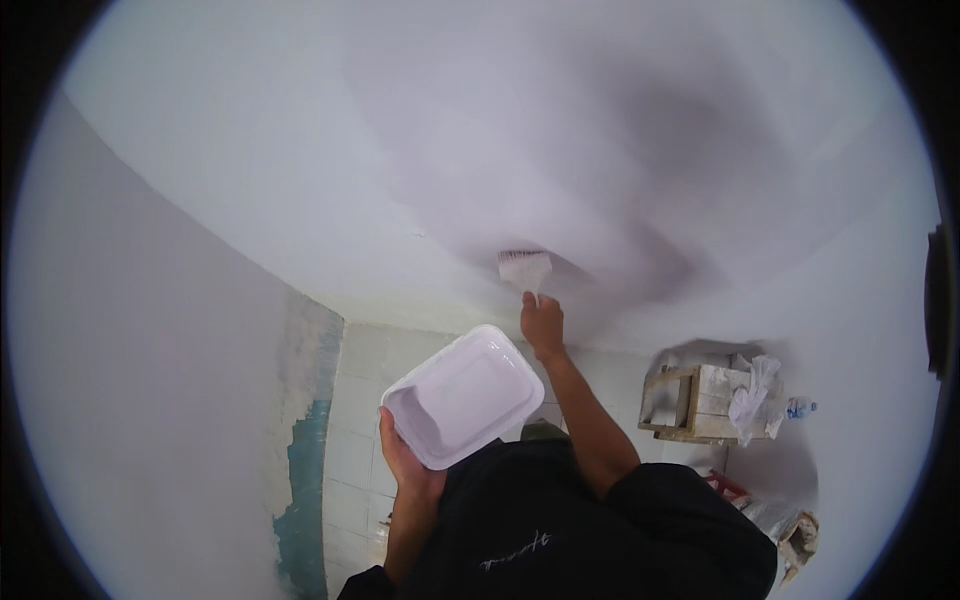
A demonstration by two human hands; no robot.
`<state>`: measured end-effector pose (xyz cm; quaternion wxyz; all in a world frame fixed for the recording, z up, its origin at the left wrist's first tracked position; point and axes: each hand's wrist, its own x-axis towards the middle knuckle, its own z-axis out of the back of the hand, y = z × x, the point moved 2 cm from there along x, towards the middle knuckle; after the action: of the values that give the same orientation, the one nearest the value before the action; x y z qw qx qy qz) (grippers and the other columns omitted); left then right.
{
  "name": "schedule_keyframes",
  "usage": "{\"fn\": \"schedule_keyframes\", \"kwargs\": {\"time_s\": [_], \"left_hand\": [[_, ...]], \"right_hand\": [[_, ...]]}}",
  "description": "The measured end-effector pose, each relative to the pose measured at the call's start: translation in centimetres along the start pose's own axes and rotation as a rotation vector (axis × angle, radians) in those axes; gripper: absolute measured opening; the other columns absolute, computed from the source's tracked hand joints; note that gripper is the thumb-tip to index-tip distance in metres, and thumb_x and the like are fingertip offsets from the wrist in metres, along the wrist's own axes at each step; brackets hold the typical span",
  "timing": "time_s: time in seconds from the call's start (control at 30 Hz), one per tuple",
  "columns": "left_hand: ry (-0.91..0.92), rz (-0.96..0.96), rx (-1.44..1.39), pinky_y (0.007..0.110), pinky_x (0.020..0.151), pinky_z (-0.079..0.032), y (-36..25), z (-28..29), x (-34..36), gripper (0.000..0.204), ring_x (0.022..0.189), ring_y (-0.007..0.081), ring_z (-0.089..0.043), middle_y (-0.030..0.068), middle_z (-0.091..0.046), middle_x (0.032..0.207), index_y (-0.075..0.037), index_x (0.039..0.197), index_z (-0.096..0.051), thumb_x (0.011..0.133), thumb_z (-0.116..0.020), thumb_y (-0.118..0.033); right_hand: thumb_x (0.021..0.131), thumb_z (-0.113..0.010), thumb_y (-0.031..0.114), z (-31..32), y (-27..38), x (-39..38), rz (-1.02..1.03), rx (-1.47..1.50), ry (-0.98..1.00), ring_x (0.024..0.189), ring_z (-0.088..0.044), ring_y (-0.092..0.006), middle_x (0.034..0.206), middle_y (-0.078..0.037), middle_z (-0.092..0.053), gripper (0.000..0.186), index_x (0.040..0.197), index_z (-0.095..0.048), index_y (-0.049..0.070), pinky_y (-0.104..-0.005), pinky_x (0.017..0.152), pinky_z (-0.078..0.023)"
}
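Note:
My right hand is closed round the handle of a wide paintbrush, its bristles up against the pale wall in front of me. A darker, wet-looking patch spreads over the wall above and right of the brush. My left hand grips the lower left edge of a white paint tray, tilted a little in front of my body. Pale paint coats the inside of the tray. The left fingers beneath it are hidden.
A wooden stool or crate stands at the right, with a crumpled plastic bag on it and a small bottle beside it. The left wall has a peeled teal strip. Pale tiles cover the floor. A bag lies at lower right.

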<state>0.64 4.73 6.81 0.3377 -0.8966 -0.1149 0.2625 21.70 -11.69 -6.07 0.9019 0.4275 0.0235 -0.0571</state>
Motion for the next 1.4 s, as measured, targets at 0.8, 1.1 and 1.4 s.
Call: {"fn": "schedule_keyframes", "kwargs": {"time_s": [0.8,1.1,1.4], "left_hand": [[0.124,0.139,-0.088,0.045,0.108,-0.038,-6.3,3.0,7.4,0.059,0.13,0.0298,-0.047,0.0108,-0.05,0.139,-0.008,0.143,-0.04,0.103,-0.03,-0.05],[0.133,0.166,-0.107,0.045,0.108,-0.038,-5.9,3.8,8.0,0.059,0.129,0.0288,-0.048,0.0104,-0.05,0.139,-0.008,0.142,-0.041,0.103,-0.029,-0.05],[0.188,0.135,-0.126,0.045,0.108,-0.037,-5.4,4.1,7.3,0.06,0.13,0.0287,-0.047,0.01,-0.05,0.14,-0.008,0.143,-0.04,0.103,-0.03,-0.051]], "right_hand": [[0.099,-0.052,0.031,0.9,9.5,-0.7,0.073,0.115,-0.347,0.058,-0.058,-0.0308,0.067,-0.018,-0.061,0.035,0.091,-0.06,-0.002,-0.0411,0.059,-0.044],[0.097,-0.049,0.033,-2.9,2.9,-1.3,-0.128,-0.002,-0.112,0.093,-0.061,-0.0497,0.093,-0.032,-0.064,0.04,0.092,-0.061,-0.005,-0.0551,0.085,-0.046],[0.097,-0.052,0.028,1.9,8.2,0.0,0.096,0.142,-0.225,0.054,-0.051,-0.0191,0.061,-0.009,-0.056,0.038,0.077,-0.059,-0.003,-0.0378,0.056,-0.042]]}}
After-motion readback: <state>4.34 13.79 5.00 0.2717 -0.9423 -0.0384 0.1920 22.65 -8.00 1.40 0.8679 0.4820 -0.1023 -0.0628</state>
